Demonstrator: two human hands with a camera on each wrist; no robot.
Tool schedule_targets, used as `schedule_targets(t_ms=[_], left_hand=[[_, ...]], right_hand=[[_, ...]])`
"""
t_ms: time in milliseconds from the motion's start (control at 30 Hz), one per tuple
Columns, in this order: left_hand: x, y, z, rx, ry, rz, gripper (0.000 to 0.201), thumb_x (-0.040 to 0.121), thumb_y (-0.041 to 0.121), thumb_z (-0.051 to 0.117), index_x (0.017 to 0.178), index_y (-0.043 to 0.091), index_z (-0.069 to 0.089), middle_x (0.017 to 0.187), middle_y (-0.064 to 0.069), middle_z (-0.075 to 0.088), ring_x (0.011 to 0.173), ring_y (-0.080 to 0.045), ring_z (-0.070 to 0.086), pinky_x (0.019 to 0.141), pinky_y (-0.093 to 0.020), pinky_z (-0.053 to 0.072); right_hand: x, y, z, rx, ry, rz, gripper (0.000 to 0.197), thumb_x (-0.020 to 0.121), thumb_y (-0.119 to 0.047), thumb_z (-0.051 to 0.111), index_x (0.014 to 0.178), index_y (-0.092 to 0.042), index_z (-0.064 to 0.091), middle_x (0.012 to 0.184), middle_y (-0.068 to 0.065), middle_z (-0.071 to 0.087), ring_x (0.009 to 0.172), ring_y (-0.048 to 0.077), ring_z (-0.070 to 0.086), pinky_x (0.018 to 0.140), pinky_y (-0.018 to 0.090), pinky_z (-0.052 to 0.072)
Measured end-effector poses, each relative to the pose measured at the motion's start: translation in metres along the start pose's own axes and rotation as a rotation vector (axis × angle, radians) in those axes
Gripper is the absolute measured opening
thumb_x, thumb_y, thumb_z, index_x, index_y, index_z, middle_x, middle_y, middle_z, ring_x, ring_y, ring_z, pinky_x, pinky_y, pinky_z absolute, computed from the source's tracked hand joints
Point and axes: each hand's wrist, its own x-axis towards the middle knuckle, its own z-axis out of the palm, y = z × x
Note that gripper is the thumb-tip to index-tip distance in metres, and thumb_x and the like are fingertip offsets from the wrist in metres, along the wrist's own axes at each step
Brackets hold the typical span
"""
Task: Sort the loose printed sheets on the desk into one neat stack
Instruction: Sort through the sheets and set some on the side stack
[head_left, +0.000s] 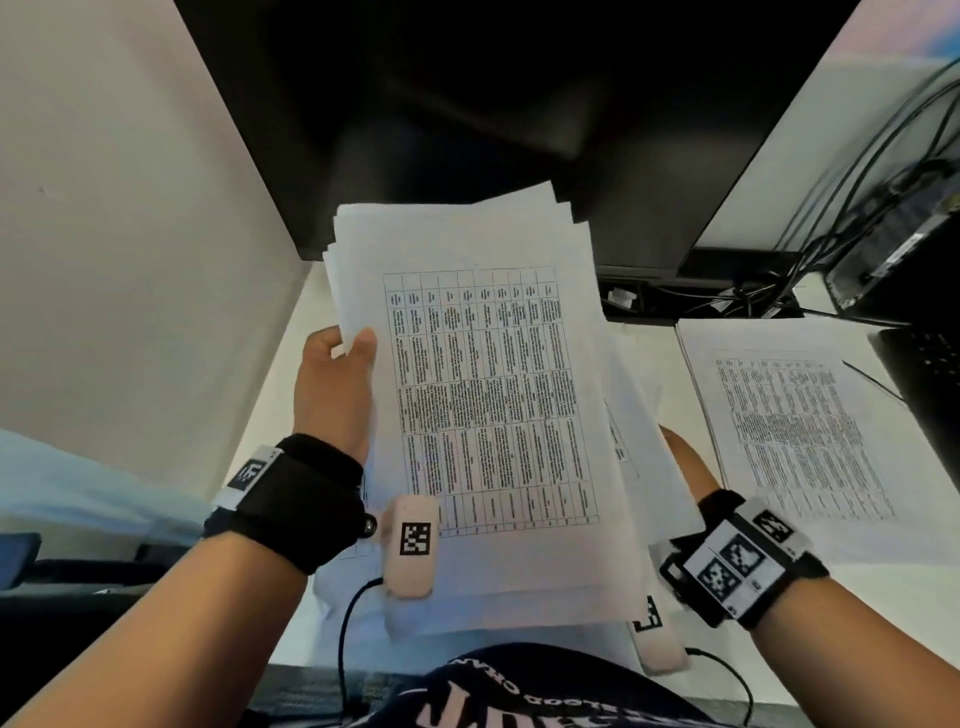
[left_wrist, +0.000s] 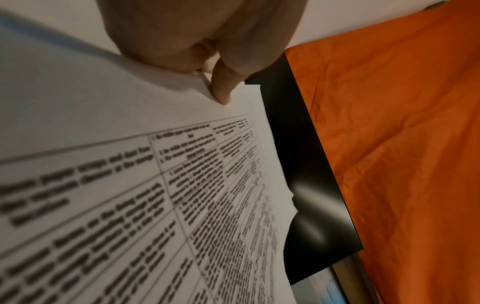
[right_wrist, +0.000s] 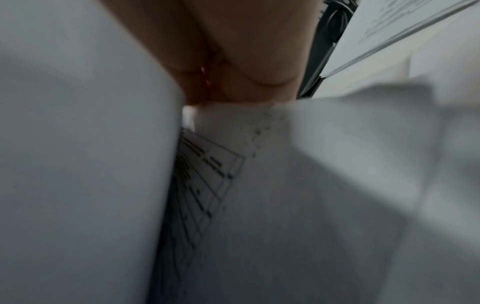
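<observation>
While most printed sheets sit gathered but fanned, pinched in left hand, propped by mostly hidden right hand, grip unclear; leaving loose sheet on surface uncollected.

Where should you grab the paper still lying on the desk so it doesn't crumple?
The sheet on the desk lies flat, so probably slide a thumb under its bare near-left edge, coming from the right hand side; its far-right corner is tucked by the dark device.

Office desk: black monitor, partition wall, cable tangle w/ printed sheets.
</observation>
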Motion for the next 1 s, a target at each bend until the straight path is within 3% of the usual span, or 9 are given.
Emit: schedule_targets(t_ms=[67, 200, 300, 400, 467, 567, 800, 900, 1000], left_hand=[[-0.003, 0.001, 0.000, -0.017, -0.009, -0.005, 0.013, 0.094, 0.022, 0.056, 0.106, 0.019, 0.056, 0.094, 0.003, 0.071, 0.087, -0.014, 0.068, 0.084, -0.035, 0.052], [-0.010, 0.007, -0.002, 0.065, -0.076, 0.087, 0.015, 0.094, 0.024, 0.051, 0.105, 0.023, 0.061, 0.104, 0.001, 0.071, 0.099, -0.018, 0.066, 0.094, -0.046, 0.050], [-0.020, 0.015, -0.001, 0.068, -0.118, 0.163, 0.011, 0.095, 0.025, 0.050, 0.097, 0.031, 0.060, 0.104, 0.001, 0.070, 0.099, -0.021, 0.066, 0.093, -0.049, 0.051], [-0.031, 0.027, 0.000, 0.008, -0.161, 0.233, 0.009, 0.094, 0.027, 0.050, 0.094, 0.031, 0.058, 0.102, 0.000, 0.070, 0.096, -0.020, 0.066, 0.089, -0.046, 0.053], [-0.036, 0.034, 0.003, -0.030, -0.166, 0.278, 0.008, 0.098, 0.023, 0.048, 0.096, 0.027, 0.055, 0.098, 0.003, 0.068, 0.089, -0.010, 0.065, 0.081, -0.033, 0.053], [-0.046, 0.042, 0.011, -0.052, -0.160, 0.325, 0.009, 0.102, 0.019, 0.040, 0.105, 0.018, 0.048, 0.094, 0.008, 0.061, 0.076, 0.010, 0.059, 0.067, -0.010, 0.046], [-0.057, 0.055, 0.014, 0.003, -0.094, 0.541, 0.029, 0.103, 0.024, 0.034, 0.128, 0.010, 0.036, 0.113, 0.002, 0.056, 0.106, -0.011, 0.057, 0.095, -0.035, 0.049], [-0.062, 0.046, 0.011, -0.015, -0.111, 0.500, 0.028, 0.103, 0.018, 0.035, 0.126, 0.002, 0.035, 0.106, -0.006, 0.057, 0.097, 0.005, 0.057, 0.090, -0.017, 0.048], [-0.064, 0.037, 0.007, 0.000, -0.152, 0.399, 0.016, 0.103, 0.015, 0.036, 0.116, 0.008, 0.041, 0.093, 0.013, 0.055, 0.080, 0.018, 0.055, 0.069, -0.002, 0.043]], right_hand=[[-0.005, -0.004, 0.001, -0.085, 0.016, 0.002, 0.033, 0.099, -0.008, 0.037, 0.126, 0.007, 0.049, 0.106, 0.025, 0.060, 0.120, 0.040, 0.047, 0.058, 0.025, 0.039], [-0.004, -0.004, 0.000, -0.093, -0.032, -0.073, 0.043, 0.091, -0.058, 0.037, 0.097, -0.027, 0.067, 0.088, -0.003, 0.071, 0.091, 0.017, 0.065, 0.079, 0.030, 0.049], [0.000, -0.013, -0.002, -0.100, -0.130, -0.229, 0.020, 0.091, -0.025, 0.055, 0.111, -0.025, 0.059, 0.101, -0.005, 0.073, 0.101, 0.021, 0.066, 0.087, 0.034, 0.051], [0.002, -0.024, -0.001, -0.254, -0.079, -0.380, 0.032, 0.093, -0.007, 0.051, 0.120, -0.025, 0.051, 0.109, -0.012, 0.067, 0.104, 0.002, 0.062, 0.091, 0.025, 0.047], [-0.004, -0.032, 0.006, -0.232, -0.012, -0.458, 0.034, 0.096, -0.007, 0.046, 0.121, -0.029, 0.048, 0.107, -0.023, 0.061, 0.095, -0.017, 0.056, 0.084, 0.009, 0.045], [-0.011, -0.036, 0.019, -0.131, 0.063, -0.563, 0.035, 0.098, -0.008, 0.043, 0.121, -0.034, 0.044, 0.106, -0.028, 0.057, 0.091, -0.026, 0.052, 0.076, -0.004, 0.040], [-0.029, -0.045, 0.030, -0.014, 0.137, -0.764, 0.025, 0.098, -0.005, 0.041, 0.119, -0.018, 0.044, 0.101, -0.018, 0.056, 0.088, -0.020, 0.052, 0.076, 0.000, 0.041], [-0.032, -0.035, 0.029, -0.024, 0.111, -0.706, 0.028, 0.095, -0.006, 0.048, 0.117, -0.022, 0.042, 0.103, -0.018, 0.056, 0.087, -0.021, 0.055, 0.070, 0.000, 0.044], [-0.027, -0.025, 0.028, -0.061, 0.126, -0.625, 0.036, 0.092, -0.011, 0.055, 0.120, -0.028, 0.042, 0.103, -0.024, 0.056, 0.085, -0.026, 0.054, 0.066, -0.004, 0.041]])
